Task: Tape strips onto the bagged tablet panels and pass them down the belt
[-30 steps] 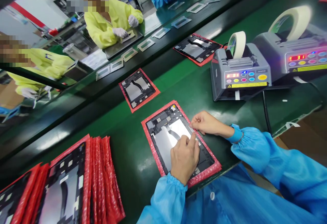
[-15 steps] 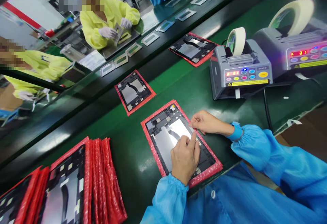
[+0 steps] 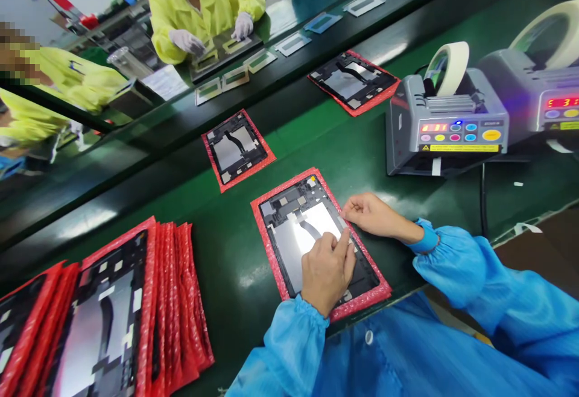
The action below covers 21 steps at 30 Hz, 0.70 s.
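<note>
An opened tablet panel, with a silver plate and a dark ribbon cable, lies on a red bubble-wrap sheet in front of me. My left hand rests over its lower right part, index finger stretched toward the right edge and the other fingers partly bent. Just beyond that fingertip, my right hand is at the panel's right border, thumb and fingers pinched together. Whatever those fingers may hold is too small or hidden to make out.
Two tape dispensers, the nearer with a white tape roll, stand at right. Stacked red bubble-wrap sleeves with panels fill the lower left. More panels lie ahead. Across the line, a co-worker in yellow handles frames.
The view has shifted slightly. Both my hands keep nearly the same place on the panel. The co-worker in yellow has lowered the frame piece toward the plate on the bench.
</note>
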{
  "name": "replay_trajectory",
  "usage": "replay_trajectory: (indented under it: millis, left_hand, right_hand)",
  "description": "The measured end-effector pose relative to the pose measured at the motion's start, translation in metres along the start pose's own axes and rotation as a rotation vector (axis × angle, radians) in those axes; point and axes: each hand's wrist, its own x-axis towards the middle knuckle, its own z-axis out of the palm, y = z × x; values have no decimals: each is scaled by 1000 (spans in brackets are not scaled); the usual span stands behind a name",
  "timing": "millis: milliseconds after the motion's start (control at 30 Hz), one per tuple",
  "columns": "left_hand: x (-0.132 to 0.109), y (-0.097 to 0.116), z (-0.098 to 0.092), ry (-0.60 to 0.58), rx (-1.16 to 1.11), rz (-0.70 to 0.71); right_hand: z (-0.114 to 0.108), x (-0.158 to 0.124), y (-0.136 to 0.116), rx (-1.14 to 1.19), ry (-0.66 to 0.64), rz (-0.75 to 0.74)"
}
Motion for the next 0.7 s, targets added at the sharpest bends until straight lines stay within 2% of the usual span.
replay_trajectory:
  millis: [233, 500, 700]
  left_hand:
    - [0, 1, 1, 24, 9, -7]
    - [1, 4, -2, -7, 19, -38]
    - [3, 4, -5, -20, 2, -45]
  right_hand:
    - [-3, -5, -9, 3, -61, 82]
    - [-1, 2, 0, -146, -41, -15]
    - [-6, -4, 3, -72, -3, -45]
